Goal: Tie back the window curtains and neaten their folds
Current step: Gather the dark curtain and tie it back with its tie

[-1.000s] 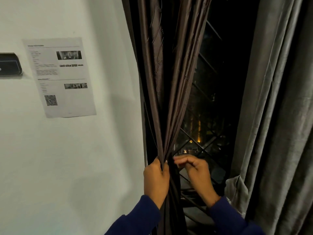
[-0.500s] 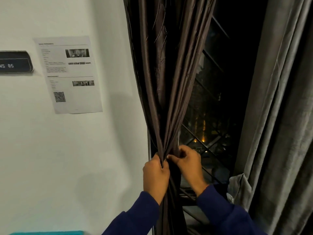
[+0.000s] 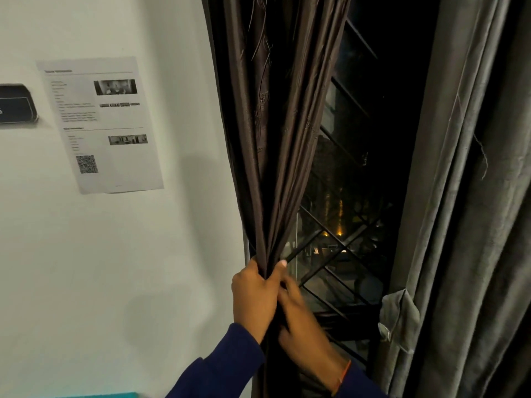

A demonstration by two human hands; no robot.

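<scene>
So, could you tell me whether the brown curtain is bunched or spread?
Bunched: the left hand grips the brown curtain, pleats narrowing into its fist.

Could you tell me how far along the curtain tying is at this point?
Done: the brown curtain is gathered into one bunch. In hand: the left hand clamps that bunch while the right hand works just below it; no tie shows around it. Left: securing it, neatening its folds, and the grey curtain, which hangs loose with its tieback dangling.

Left hand (image 3: 254, 297) fisted, thumb up; right hand (image 3: 304, 326) just below, touching it, fingers curled inward; both sleeves navy.
</scene>
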